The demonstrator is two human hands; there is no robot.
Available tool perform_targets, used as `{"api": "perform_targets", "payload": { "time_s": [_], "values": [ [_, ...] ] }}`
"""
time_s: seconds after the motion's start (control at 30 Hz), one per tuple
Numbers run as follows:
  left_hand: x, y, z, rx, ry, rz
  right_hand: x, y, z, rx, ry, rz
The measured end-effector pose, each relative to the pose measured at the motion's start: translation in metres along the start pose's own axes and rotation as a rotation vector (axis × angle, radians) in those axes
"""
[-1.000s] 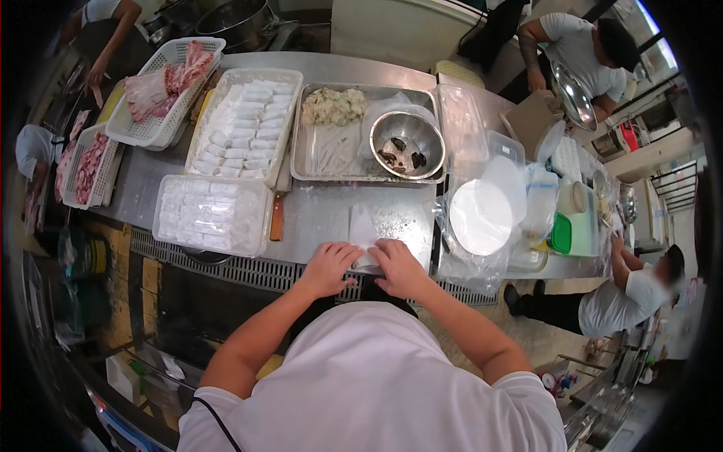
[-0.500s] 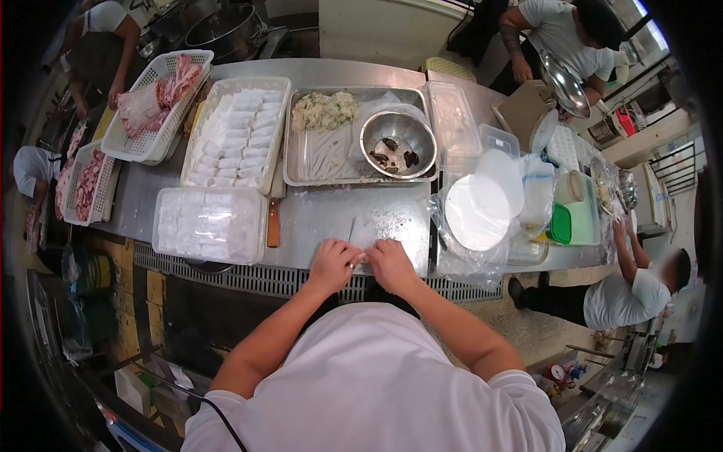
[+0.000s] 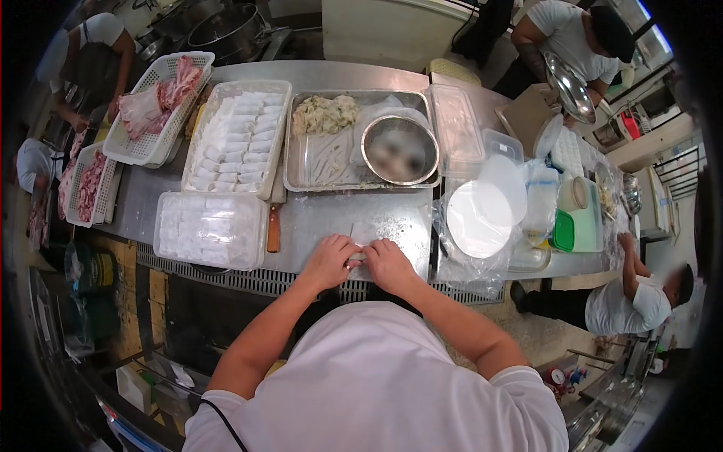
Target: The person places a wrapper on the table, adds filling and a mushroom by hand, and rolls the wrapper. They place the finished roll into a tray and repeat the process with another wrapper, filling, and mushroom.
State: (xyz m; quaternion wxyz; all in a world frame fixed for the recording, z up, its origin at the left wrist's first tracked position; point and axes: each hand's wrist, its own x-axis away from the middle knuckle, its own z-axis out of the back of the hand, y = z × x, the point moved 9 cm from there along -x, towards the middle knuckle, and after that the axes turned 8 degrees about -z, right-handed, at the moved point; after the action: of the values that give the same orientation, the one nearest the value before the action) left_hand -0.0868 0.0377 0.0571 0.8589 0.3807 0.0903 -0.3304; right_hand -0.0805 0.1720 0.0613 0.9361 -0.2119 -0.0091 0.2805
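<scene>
My left hand point(image 3: 331, 261) and my right hand point(image 3: 387, 264) meet at the front edge of the steel table point(image 3: 316, 222). Fingers of both are closed on a small white wrapped roll point(image 3: 358, 257), mostly covered by them. A thin metal blade or stick point(image 3: 352, 229) shows just beyond my left fingers; its other end is hidden. Past my hands stands a steel tray point(image 3: 320, 162) with a pale chopped filling point(image 3: 325, 114) in its far left corner. A steel bowl point(image 3: 367, 156) sits on the tray's right side, its contents blurred.
To the left, a white tray point(image 3: 286, 113) holds rows of white rolls, with a lidded plastic box point(image 3: 211, 226) before it. A wooden handle point(image 3: 273, 229) lies beside the box. White baskets point(image 3: 169, 71) hold raw meat. Round white sheets point(image 3: 478, 218) lie right. Several co-workers stand around.
My hands have shifted slightly, fingers still together on the small roll. The view has moved a little. The bowl's contents, dark pieces earlier, now look blurred.
</scene>
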Motion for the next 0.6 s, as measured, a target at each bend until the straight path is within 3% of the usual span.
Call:
{"api": "perform_targets", "payload": {
  "time_s": [0.27, 0.37, 0.53, 0.6],
  "values": [
    [-0.008, -0.036, -0.016, -0.054, -0.061, 0.121, -0.012, 0.017, -0.001, -0.006, 0.092, -0.057],
    [-0.014, -0.025, -0.006, -0.025, 0.055, 0.013, -0.016, 0.020, 0.000, 0.005, 0.090, -0.080],
    [-0.010, -0.021, -0.008, -0.004, -0.002, -0.037, -0.023, 0.024, 0.005, -0.040, 0.037, -0.145],
    [-0.009, -0.022, -0.009, -0.013, -0.014, -0.041, -0.041, 0.034, 0.015, -0.191, -0.043, -0.355]
  ]
}}
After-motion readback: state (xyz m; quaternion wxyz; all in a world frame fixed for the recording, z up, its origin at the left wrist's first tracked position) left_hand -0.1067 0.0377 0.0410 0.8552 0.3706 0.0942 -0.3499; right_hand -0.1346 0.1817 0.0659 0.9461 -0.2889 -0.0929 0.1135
